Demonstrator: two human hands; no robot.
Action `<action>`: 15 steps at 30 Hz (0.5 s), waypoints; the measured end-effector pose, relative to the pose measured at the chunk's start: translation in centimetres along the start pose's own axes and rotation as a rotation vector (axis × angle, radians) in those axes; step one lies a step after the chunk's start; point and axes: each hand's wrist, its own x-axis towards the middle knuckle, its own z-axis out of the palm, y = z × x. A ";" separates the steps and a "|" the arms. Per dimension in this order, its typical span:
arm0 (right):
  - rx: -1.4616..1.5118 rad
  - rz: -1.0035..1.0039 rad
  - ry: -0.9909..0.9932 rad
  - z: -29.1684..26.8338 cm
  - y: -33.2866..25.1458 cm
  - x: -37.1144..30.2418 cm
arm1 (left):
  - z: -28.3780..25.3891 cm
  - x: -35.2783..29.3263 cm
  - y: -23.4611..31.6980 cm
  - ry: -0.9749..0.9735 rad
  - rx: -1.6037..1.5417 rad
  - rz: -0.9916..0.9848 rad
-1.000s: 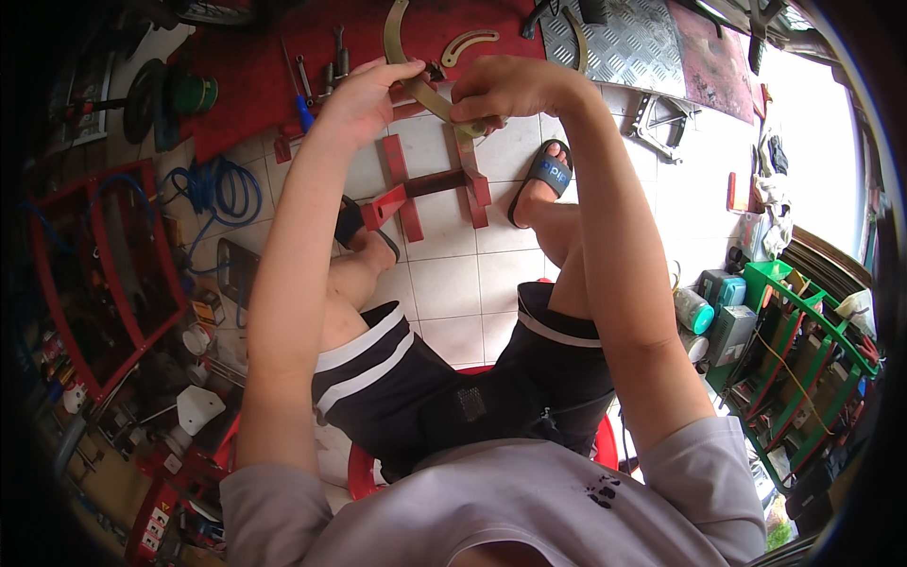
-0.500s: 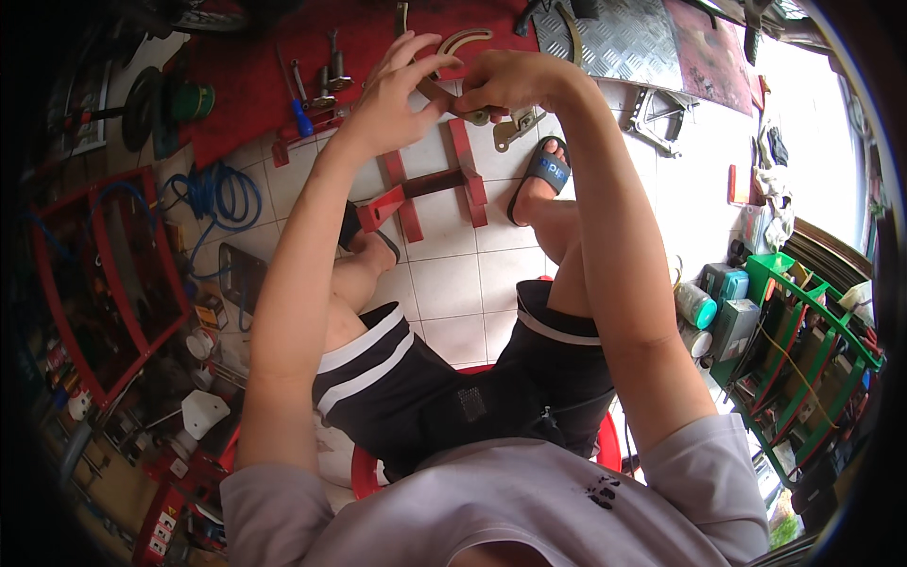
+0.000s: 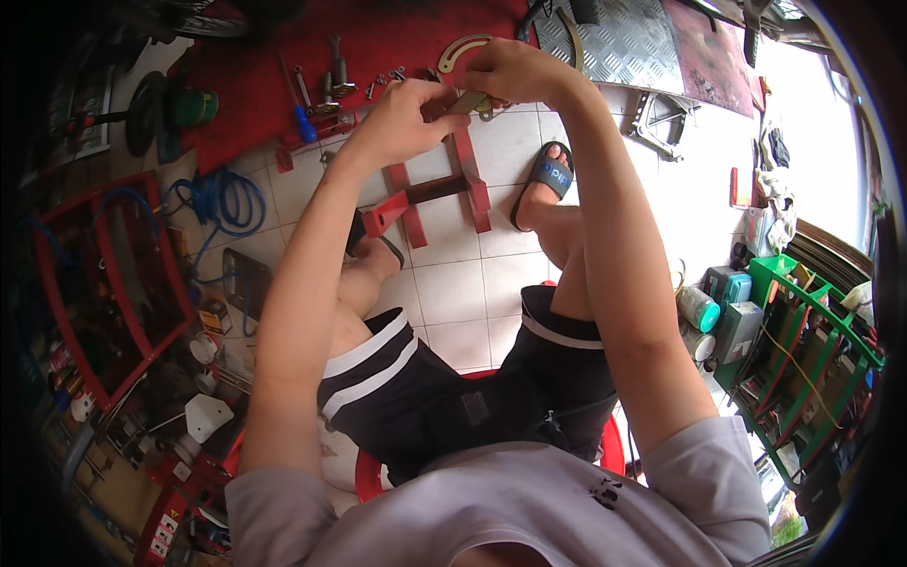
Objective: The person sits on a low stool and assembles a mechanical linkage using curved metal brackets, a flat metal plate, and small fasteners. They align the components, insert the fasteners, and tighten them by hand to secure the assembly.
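Over the near edge of the red bench top (image 3: 255, 66), both hands are closed on a small brass-coloured metal bracket (image 3: 468, 102). My left hand (image 3: 408, 118) pinches its left end between thumb and fingers. My right hand (image 3: 515, 74) grips the other end from above, its fingers partly hiding the part. A curved slotted metal piece (image 3: 452, 57) lies on the bench just beyond the hands. To the left are a blue-handled screwdriver (image 3: 305, 125), a spanner (image 3: 301, 85) and several small bolts (image 3: 385, 77).
A red steel stand (image 3: 430, 189) is on the tiled floor between my feet. Coiled blue hose (image 3: 217, 203) and a red rack (image 3: 113, 283) are at left. A green rack (image 3: 794, 350) holds goods at right. Chequered metal plate (image 3: 619, 42) covers the bench's right part.
My left hand has come down from its raised, spread pose and closed on the bracket. The bracket has turned in my right hand, and its hanging end is now less visible.
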 end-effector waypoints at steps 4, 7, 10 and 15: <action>0.048 -0.010 0.178 0.1 -0.4 0.3 | -0.5 0.2 0.7 -0.017 -0.075 -0.161; 0.173 0.007 0.296 0.4 -0.1 0.5 | 0.0 0.3 0.7 0.024 -0.138 -0.166; 0.280 0.029 0.301 0.0 -0.1 0.5 | 0.5 0.5 -0.1 0.060 -0.139 -0.131; 0.350 0.000 0.308 0.2 0.1 0.8 | 0.5 0.5 0.1 0.067 -0.150 -0.141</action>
